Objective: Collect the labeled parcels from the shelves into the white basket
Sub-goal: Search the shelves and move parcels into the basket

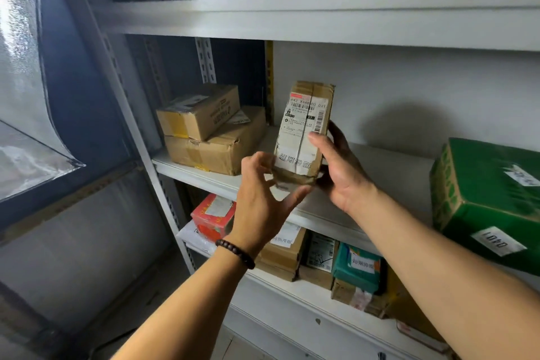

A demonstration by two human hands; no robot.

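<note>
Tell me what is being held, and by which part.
A labelled cardboard parcel, upright: right hand grips its lower right edge, left hand holds its bottom end.

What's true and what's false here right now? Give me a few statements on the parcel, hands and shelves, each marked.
1. The right hand holds a labelled parcel upright. True.
2. The green box stands on the bottom shelf. False: it is on the middle shelf, at the right.
3. Two brown boxes are stacked left of the parcel. True.
4. The basket is in view. False: none shows.
5. The red box lies atop the brown boxes. False: it is on the shelf below them.
</note>
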